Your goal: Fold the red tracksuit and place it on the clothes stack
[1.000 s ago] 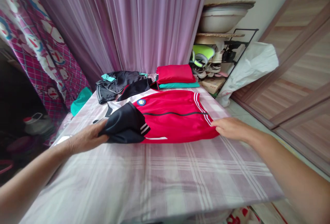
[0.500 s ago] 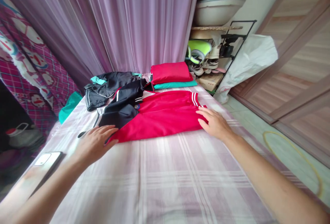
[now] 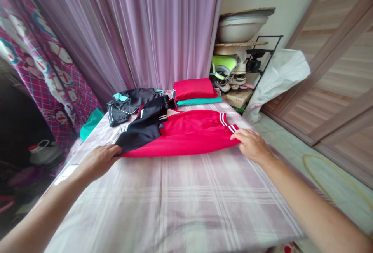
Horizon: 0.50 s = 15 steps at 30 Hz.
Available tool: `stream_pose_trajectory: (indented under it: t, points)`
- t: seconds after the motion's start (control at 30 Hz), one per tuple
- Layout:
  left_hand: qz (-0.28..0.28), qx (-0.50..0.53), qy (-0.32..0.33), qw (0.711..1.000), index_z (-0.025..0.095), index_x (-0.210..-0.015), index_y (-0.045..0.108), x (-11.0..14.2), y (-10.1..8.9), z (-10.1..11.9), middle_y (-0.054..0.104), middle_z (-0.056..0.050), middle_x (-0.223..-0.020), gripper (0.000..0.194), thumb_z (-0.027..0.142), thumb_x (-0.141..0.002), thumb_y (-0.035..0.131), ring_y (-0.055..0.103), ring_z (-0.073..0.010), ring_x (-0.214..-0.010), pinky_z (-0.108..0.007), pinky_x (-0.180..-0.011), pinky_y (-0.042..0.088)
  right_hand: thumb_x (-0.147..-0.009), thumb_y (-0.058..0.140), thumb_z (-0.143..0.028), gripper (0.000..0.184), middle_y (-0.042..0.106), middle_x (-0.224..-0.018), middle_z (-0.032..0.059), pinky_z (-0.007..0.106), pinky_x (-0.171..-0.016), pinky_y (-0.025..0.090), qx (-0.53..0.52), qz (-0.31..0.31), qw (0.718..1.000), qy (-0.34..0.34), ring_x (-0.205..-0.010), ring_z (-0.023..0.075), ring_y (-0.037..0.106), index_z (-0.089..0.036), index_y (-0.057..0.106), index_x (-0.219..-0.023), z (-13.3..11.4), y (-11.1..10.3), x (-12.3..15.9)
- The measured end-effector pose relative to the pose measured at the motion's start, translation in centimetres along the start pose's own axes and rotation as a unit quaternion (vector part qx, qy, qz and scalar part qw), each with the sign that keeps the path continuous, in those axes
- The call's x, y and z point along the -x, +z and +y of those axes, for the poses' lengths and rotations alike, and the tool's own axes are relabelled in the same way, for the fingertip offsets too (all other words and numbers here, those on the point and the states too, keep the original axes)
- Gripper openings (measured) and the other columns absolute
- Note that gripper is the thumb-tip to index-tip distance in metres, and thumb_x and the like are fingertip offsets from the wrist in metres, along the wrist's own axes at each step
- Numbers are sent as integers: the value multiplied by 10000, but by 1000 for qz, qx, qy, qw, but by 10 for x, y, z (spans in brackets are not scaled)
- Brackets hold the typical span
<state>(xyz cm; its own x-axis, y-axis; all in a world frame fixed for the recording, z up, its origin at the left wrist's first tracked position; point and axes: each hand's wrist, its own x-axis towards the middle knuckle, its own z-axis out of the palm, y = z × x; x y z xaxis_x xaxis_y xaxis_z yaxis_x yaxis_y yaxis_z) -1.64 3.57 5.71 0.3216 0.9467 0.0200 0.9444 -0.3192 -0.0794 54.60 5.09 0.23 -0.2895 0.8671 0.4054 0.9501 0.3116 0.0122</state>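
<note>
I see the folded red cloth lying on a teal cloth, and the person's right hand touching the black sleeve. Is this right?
Not quite. In the head view, the right hand touches the red garment beside its white stripes, not the black sleeve; the left hand is the one at that sleeve. The folded red cloth on the teal cloth is right.

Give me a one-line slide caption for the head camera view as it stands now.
Head view: left hand and right hand at opposite edges of a red and black sports jacket lying on a plaid sheet.
</note>
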Motion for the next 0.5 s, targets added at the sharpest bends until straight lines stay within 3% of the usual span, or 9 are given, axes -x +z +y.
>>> stream_pose_trajectory:
  t: [0.17, 0.23, 0.3, 0.4, 0.5]
  points:
    - [-33, 59, 30, 997, 253, -836, 633, 43, 15, 3, 694, -38, -853, 210, 379, -836, 465, 663, -217, -826, -322, -763, 472, -681, 433, -1, 547, 706, -1103, 53, 355, -849, 462, -26, -44, 999, 0, -1023, 218, 632, -267, 755, -1033, -1, 0, 52]
    - [-33, 100, -10, 994, 252, -845, 636, 48, 21, 4, 698, -37, -871, 264, 465, -826, 480, 665, -215, -818, -309, -734, 484, -690, 431, -26, 585, 693, -1187, 41, 377, -920, 464, -59, -60, 996, 6, -1092, 223, 623, -290, 738, -1112, 2, 0, 57]
    - [3, 126, -89, 988, 249, -909, 642, 46, 24, 2, 708, -48, -920, 368, 559, -826, 460, 666, -216, -801, -308, -712, 487, -702, 443, -66, 580, 670, -1268, 31, 381, -984, 457, -107, -66, 991, 34, -1162, 228, 605, -287, 719, -1163, 9, -1, 52]
    - [61, 144, -203, 967, 241, -1017, 626, 37, 23, -1, 719, -65, -977, 465, 615, -820, 431, 671, -227, -828, -309, -706, 471, -792, 480, -206, 495, 680, -1265, 76, 376, -960, 493, -155, -78, 966, 192, -1122, 250, 640, -220, 670, -1249, 19, -3, 32]
    - [38, 152, -246, 957, 237, -908, 623, 28, 21, 2, 702, -46, -832, 456, 636, -793, 437, 659, -230, -795, -289, -640, 425, -852, 518, -425, 530, 727, -1153, 133, 367, -872, 523, -165, -133, 915, 343, -1014, 271, 689, -146, 634, -1288, 21, -1, 14]
